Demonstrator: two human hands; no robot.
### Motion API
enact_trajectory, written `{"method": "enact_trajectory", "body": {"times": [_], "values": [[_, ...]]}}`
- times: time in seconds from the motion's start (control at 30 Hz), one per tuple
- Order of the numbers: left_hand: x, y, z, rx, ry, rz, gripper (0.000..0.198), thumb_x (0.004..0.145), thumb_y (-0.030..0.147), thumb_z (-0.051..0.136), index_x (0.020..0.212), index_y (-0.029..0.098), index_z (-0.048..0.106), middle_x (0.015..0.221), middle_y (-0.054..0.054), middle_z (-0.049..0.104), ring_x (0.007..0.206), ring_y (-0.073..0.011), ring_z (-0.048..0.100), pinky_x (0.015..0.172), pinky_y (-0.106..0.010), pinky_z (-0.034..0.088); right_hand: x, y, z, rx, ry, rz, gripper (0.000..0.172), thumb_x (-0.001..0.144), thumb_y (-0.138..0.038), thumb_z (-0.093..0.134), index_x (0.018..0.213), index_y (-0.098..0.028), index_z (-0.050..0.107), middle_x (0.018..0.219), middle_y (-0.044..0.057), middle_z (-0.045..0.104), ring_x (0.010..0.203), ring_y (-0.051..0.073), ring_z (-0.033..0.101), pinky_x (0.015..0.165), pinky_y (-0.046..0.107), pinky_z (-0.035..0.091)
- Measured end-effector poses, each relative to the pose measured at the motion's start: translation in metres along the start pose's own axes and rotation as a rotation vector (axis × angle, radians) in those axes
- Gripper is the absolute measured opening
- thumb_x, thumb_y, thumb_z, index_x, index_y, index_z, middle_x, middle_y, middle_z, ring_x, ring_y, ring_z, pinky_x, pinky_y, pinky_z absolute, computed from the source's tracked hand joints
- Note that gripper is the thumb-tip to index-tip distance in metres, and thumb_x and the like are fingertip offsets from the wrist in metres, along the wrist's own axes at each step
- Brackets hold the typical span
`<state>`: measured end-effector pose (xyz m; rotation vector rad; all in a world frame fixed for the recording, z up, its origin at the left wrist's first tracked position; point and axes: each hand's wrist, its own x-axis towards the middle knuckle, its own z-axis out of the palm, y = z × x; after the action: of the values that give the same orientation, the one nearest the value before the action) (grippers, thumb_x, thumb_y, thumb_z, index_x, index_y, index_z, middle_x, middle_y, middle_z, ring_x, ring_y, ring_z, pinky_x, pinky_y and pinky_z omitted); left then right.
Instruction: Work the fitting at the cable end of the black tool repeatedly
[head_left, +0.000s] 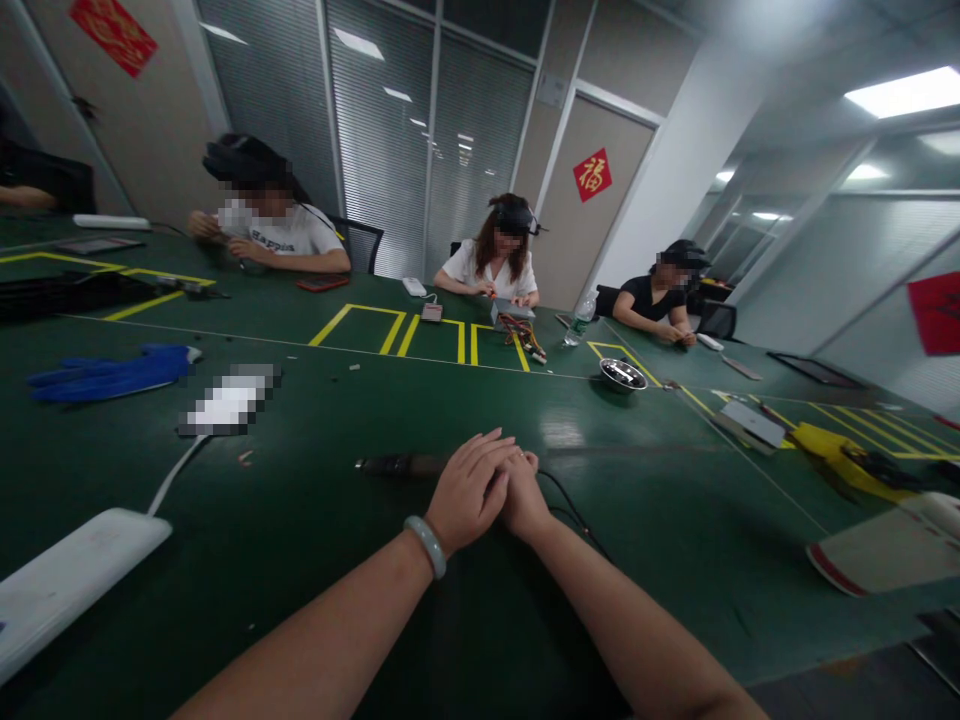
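On the green table (337,600), a dark pen-shaped electric tool (397,465) lies with its tip to the left and a black cable (574,510) trailing off to the right. My left hand (469,490), with a pale bangle at the wrist, rests over the rear part of this tool, its fingers laid on my right hand. My right hand (523,490) is bent and partly covered by the left one at the tool's cable end. Whether the right fingers hold the tool is hidden.
A blue glove (112,375), a white power bank (75,580) and its cabled device lie left. Ahead are a metal bowl (623,375), bottle (580,320) and wired metal box (513,314). A white cup (885,550) lies right. Several people sit opposite.
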<state>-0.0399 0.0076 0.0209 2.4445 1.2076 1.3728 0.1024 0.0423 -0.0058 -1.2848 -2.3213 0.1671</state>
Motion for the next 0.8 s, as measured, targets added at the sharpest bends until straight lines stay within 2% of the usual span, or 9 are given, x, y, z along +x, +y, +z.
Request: {"method": "enact_trajectory", "body": {"times": [0.13,0.23,0.33,0.4,0.47,0.53,0.6,0.7,0.8], "values": [[0.002,-0.002,0.002,0.011,-0.003,-0.026,0.042,0.091,0.020,0.036,0.130,0.020,0.049,0.135,-0.006,0.053,0.133,-0.0215,0.040,0.113,-0.047,0.030,0.001,-0.003,0.011,-0.005,-0.061,0.006,0.031,0.086,-0.019,0.048,0.116,-0.022,0.054,0.118,0.008,0.058,0.112,0.024,0.047,0.095,0.041,0.029],[0.003,-0.004,0.005,0.018,-0.009,-0.056,0.041,0.091,0.020,0.035,0.130,0.020,0.049,0.135,-0.006,0.053,0.132,-0.0213,0.040,0.113,-0.047,0.031,0.003,-0.001,0.010,0.029,-0.090,0.000,0.036,0.087,-0.018,0.046,0.122,-0.022,0.051,0.124,0.009,0.055,0.115,0.022,0.046,0.096,0.041,0.032],[0.003,-0.008,0.009,0.025,-0.023,-0.097,0.039,0.094,0.022,0.034,0.131,0.020,0.048,0.135,-0.006,0.052,0.132,-0.0205,0.040,0.112,-0.045,0.031,0.001,0.002,-0.008,0.063,-0.083,-0.076,0.051,0.084,-0.021,0.052,0.134,-0.022,0.042,0.135,0.009,0.047,0.123,0.022,0.041,0.101,0.039,0.032],[0.003,-0.010,0.011,0.041,-0.036,-0.113,0.038,0.096,0.024,0.033,0.130,0.020,0.048,0.134,-0.005,0.053,0.131,-0.0195,0.041,0.112,-0.043,0.032,-0.005,0.008,-0.028,0.038,-0.076,-0.089,0.058,0.080,-0.024,0.060,0.135,-0.021,0.042,0.135,0.010,0.047,0.123,0.022,0.041,0.102,0.038,0.032],[0.002,-0.011,0.013,0.064,-0.067,-0.111,0.036,0.097,0.027,0.035,0.129,0.021,0.050,0.133,-0.004,0.055,0.129,-0.0182,0.043,0.110,-0.040,0.034,-0.015,0.019,-0.051,-0.019,-0.103,-0.011,0.047,0.077,-0.028,0.065,0.122,-0.021,0.054,0.121,0.008,0.056,0.112,0.022,0.050,0.097,0.036,0.037],[0.002,-0.011,0.015,0.085,-0.129,-0.089,0.033,0.096,0.031,0.040,0.125,0.023,0.054,0.130,-0.003,0.057,0.127,-0.0180,0.046,0.108,-0.039,0.035,-0.028,0.034,-0.071,-0.080,-0.179,0.134,0.029,0.076,-0.035,0.068,0.102,-0.022,0.064,0.099,0.005,0.063,0.092,0.021,0.057,0.083,0.034,0.043],[0.001,-0.011,0.018,0.106,-0.201,-0.062,0.030,0.093,0.034,0.047,0.120,0.025,0.057,0.129,-0.002,0.058,0.124,-0.0189,0.048,0.107,-0.039,0.036,-0.040,0.048,-0.082,-0.116,-0.278,0.259,0.023,0.072,-0.038,0.072,0.088,-0.023,0.067,0.086,0.003,0.063,0.077,0.018,0.058,0.069,0.030,0.044],[0.000,-0.011,0.022,0.149,-0.275,-0.057,0.031,0.089,0.035,0.055,0.119,0.027,0.059,0.127,-0.002,0.059,0.120,-0.0203,0.051,0.103,-0.040,0.038,-0.051,0.057,-0.083,-0.127,-0.358,0.296,0.013,0.068,-0.033,0.075,0.077,-0.025,0.069,0.082,0.001,0.064,0.070,0.016,0.059,0.060,0.026,0.040],[0.000,-0.013,0.026,0.188,-0.311,-0.065,0.031,0.088,0.032,0.056,0.119,0.029,0.059,0.127,-0.002,0.059,0.117,-0.0212,0.053,0.098,-0.040,0.041,-0.052,0.051,-0.073,-0.142,-0.326,0.325,0.004,0.070,-0.027,0.073,0.071,-0.027,0.069,0.075,0.000,0.065,0.067,0.016,0.059,0.059,0.026,0.039]]}}
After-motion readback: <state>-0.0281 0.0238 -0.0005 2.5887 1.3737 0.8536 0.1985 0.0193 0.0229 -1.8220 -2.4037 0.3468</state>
